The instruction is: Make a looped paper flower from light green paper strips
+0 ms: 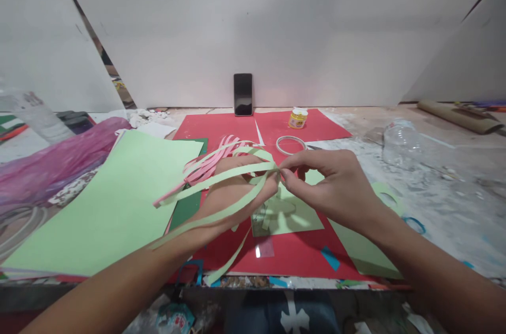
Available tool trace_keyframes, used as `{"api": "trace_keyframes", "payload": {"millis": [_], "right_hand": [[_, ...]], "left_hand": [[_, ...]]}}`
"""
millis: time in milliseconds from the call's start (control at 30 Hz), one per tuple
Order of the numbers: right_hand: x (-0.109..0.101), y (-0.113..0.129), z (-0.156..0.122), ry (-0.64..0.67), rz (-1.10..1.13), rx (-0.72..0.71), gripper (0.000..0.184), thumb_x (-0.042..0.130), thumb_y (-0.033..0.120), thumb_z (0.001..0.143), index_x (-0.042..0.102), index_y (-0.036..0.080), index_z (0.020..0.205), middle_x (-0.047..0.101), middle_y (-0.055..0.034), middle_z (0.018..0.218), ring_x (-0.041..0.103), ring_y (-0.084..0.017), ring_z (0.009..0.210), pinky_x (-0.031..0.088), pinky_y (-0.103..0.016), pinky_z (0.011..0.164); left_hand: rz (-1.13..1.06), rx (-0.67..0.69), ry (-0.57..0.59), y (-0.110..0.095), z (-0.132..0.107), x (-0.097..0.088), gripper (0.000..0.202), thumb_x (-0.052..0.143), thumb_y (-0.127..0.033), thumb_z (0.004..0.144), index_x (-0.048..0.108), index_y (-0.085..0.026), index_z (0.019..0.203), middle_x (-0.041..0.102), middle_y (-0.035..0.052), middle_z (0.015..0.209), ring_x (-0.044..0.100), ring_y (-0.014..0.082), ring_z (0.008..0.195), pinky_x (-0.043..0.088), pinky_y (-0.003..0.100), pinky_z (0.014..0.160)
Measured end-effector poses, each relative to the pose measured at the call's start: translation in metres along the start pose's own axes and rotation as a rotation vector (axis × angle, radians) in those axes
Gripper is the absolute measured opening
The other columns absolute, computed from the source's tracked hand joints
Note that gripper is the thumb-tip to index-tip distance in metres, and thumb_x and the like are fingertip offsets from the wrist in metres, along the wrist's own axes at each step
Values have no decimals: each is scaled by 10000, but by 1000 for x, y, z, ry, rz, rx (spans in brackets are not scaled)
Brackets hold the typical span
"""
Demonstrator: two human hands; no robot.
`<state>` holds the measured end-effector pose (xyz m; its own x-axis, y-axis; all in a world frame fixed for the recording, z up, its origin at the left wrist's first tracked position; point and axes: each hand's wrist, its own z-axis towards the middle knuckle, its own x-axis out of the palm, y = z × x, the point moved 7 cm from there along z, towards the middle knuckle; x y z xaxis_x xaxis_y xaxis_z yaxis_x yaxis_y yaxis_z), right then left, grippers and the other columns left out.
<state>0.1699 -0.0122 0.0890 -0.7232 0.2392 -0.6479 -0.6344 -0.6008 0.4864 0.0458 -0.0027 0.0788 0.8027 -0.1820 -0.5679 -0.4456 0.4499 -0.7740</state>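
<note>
Several pale green paper strips (233,171) fan out over my left hand (237,189), which is closed around their gathered ends. The loose ends trail back across my left wrist and forearm. At the gathered point, the thumb and index finger of my right hand (316,173) pinch together, touching the strip ends. Just behind my left hand lies a bundle of pink paper strips (221,157). Below both hands, a light green paper sheet (302,213) rests on red paper (292,257). One more green strip (231,260) hangs down toward the table's front edge.
Stacked green sheets (110,202) cover the left side, beside a pink plastic bag (67,157). A phone (243,94) leans against the white wall. Behind my hands are a yellow jar (298,118) and a tape ring (291,137). A clear bottle (401,141) lies right.
</note>
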Motion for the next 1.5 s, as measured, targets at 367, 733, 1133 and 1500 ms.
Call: {"api": "trace_keyframes", "payload": {"millis": [367,733,1133,1500], "right_hand": [[-1,-15,1,31,178,174,100,593,137,731,636,194,662,632,25,616,561,-100,558,455,-223,544],[-16,-78,8,-42,204,443,68,602,235,728,610,194,674,597,4,597,538,-125,555,424,-242,516],[-48,-206,-5,19,-421,638,232,483,207,717,689,165,816,714,-105,810,626,-242,752,393,-303,621],[-11,-192,5,303,-345,356,317,594,378,792,716,196,1021,683,-106,993,620,-230,845,453,-306,717]], "left_hand": [[-384,-68,49,38,3,12,183,615,-351,798,659,-178,759,662,34,756,598,177,734,479,280,683],[-643,-221,104,75,18,10,193,668,-344,771,681,-154,802,667,59,730,611,163,641,511,297,646],[-559,-624,197,119,14,19,250,672,-369,734,628,-137,652,640,51,618,526,130,493,402,261,489],[-578,-735,253,131,24,16,249,729,-352,685,664,-116,730,695,92,752,596,150,592,454,257,538]]}}
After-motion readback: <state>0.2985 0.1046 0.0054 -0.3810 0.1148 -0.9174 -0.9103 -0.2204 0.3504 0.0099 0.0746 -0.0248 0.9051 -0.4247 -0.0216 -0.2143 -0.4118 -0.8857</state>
